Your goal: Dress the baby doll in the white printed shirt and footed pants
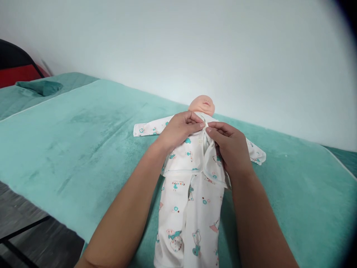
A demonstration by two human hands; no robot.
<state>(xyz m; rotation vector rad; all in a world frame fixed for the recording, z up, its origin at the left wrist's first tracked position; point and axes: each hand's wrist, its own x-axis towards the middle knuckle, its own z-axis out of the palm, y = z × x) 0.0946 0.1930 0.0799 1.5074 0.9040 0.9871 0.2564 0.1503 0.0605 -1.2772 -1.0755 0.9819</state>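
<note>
A baby doll (201,105) lies on its back with its head toward the wall. It wears a white printed jacket (184,156) and white printed trousers (189,223). My left hand (182,128) pinches the jacket's front edge near the neck between thumb and fingers. Facing it, my right hand (230,143) pinches the other front edge, and the fingertips of both hands nearly meet. Below them the jacket front gapes slightly. The sleeves (147,128) stretch out to both sides. Whatever fastening lies between my fingertips is too small to make out.
A green plush cloth (83,149) covers the table under the doll. Behind it rises a pale wall (195,44). A black and red chair (18,67) stands at the far left, near a bunched piece of green fabric (40,87). Dark floor shows at lower left.
</note>
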